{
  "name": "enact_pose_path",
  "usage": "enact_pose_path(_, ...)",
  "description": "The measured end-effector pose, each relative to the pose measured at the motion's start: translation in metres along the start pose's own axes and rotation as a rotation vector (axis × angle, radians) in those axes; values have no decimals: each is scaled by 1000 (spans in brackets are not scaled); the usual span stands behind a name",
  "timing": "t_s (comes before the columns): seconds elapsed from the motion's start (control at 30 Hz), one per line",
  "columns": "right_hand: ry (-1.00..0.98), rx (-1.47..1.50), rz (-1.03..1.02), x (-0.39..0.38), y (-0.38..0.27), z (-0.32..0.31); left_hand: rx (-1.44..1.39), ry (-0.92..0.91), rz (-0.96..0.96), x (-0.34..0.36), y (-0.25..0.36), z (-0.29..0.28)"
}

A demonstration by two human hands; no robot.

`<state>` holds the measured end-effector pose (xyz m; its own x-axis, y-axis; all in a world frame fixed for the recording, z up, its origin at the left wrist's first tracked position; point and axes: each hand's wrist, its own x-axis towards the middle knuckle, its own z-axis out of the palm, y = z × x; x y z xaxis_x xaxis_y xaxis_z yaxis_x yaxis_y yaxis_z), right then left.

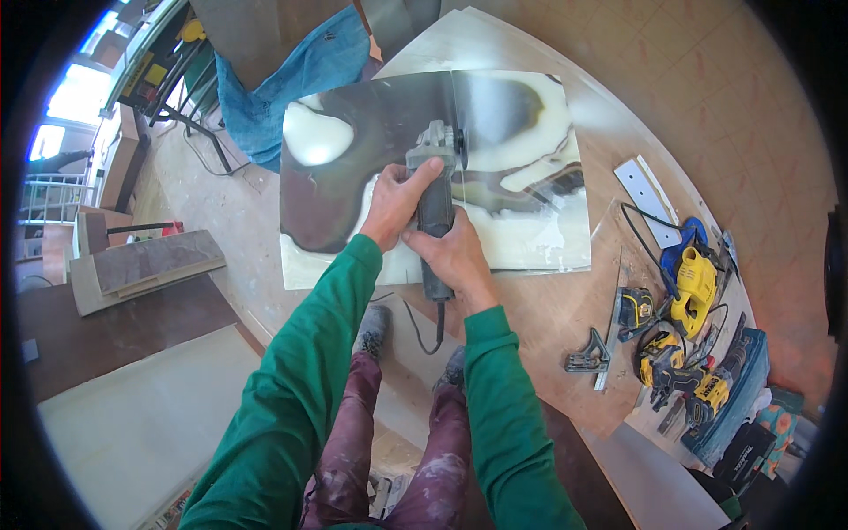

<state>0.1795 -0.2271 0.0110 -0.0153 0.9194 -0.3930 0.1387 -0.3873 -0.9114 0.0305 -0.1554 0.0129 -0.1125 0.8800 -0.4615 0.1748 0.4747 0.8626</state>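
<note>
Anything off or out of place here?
Mostly clutter: yellow power tools lie jumbled right of the patterned slab, loose black cord looping beside them. A straight line, probably a cut, runs from the slab's far edge to the angle grinder.

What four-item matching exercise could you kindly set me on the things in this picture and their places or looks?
Things:
1. angle grinder
2. blue cloth
3. combination square
4. glossy slab

Places or looks:
A. between the right forearm and the yellow power tools
B. patterned in dark and cream
C. held by the left hand and right hand
D. by the slab's far left corner

Pairs: 1-C, 2-D, 3-A, 4-B.
</note>
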Motion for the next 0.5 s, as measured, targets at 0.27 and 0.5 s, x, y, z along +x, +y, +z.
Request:
enact_pose_path(0.27,-6,-47,31,3,-11,-1,-25,1,-8,4,2,-1)
enact_pose_path(0.5,-35,-53,51,12,-10,-4,-20,5,-32,3,13,1)
